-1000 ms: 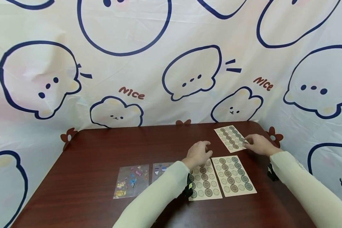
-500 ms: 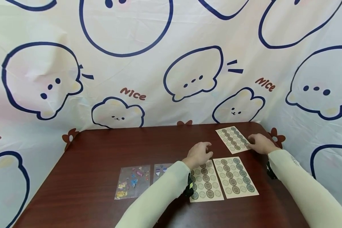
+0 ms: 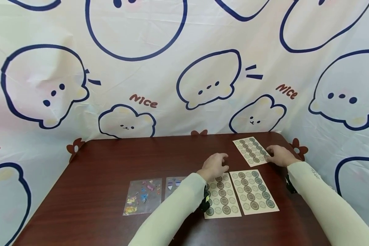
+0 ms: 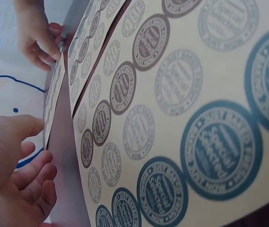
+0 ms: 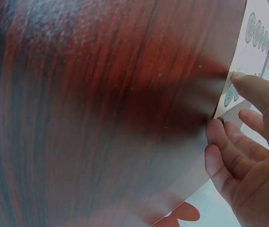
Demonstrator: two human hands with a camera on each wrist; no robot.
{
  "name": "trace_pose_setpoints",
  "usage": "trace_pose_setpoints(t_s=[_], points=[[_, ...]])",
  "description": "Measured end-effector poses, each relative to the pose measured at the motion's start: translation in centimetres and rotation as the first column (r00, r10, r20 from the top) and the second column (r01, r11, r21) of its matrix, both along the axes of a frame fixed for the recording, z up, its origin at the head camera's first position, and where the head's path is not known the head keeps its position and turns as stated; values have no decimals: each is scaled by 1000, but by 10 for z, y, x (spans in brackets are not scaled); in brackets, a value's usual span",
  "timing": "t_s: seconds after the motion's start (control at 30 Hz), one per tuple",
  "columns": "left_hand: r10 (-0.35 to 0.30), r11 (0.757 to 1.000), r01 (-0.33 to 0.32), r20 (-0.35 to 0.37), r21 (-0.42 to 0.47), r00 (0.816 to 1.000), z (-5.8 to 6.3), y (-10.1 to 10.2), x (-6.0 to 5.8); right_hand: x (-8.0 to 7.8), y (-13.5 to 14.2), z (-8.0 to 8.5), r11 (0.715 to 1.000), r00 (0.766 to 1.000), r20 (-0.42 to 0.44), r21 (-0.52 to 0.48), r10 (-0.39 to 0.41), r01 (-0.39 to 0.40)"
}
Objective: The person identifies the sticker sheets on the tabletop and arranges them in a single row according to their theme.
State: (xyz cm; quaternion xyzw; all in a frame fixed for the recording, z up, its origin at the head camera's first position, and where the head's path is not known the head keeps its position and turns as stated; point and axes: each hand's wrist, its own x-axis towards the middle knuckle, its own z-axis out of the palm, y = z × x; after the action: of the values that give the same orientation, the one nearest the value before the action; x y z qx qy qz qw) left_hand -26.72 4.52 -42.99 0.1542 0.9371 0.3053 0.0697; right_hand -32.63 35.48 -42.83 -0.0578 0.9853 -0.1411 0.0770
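Observation:
Near the table's back right corner lies a cream sheet of round stickers [image 3: 249, 150]. My right hand [image 3: 281, 155] touches its right edge; in the right wrist view, the thumb [image 5: 243, 82] rests on the sheet and the other fingertips are beside its corner. My left hand [image 3: 213, 167], fingers loosely bent, hovers over the top of the lower left sticker sheet [image 3: 222, 200] and holds nothing. Beside that lies the lower right sticker sheet [image 3: 255, 193]. Brown, blue and pale circles reading "Special Selected" fill the sheet [image 4: 167, 94] in the left wrist view.
Left of the sticker sheets, a clear pouch [image 3: 142, 196] with small colourful figures lies flat on the dark wood table [image 3: 104, 171]. My left sleeve partly covers a second clear pouch [image 3: 171, 184]. Cartoon-printed cloth [image 3: 160, 78] hangs behind the table and at its sides.
My right hand shifts slightly at the sheet's edge, and the far sheet moves a touch toward me. The left hand stays almost still.

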Motion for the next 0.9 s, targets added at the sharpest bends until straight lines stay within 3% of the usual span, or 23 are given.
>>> trace_pose_setpoints(t_s=[0.2, 0.4, 0.7, 0.9], points=[[8, 1000, -8, 6, 8, 1000, -4, -4, -2, -3, -6, 1, 1000, 999, 51, -28, 4, -2], [18, 1000, -18, 25, 7, 1000, -9, -6, -2, -4, -15, -2, 995, 994, 85, -70, 71, -65], [30, 990, -38, 58, 132, 998, -9, -19, -10, -11, -21, -2, 988, 988, 117, -127, 102, -87], [53, 988, -60, 55, 144, 997, -9, -23, -12, -7, -29, -1, 985, 985, 126, -139, 115, -97]])
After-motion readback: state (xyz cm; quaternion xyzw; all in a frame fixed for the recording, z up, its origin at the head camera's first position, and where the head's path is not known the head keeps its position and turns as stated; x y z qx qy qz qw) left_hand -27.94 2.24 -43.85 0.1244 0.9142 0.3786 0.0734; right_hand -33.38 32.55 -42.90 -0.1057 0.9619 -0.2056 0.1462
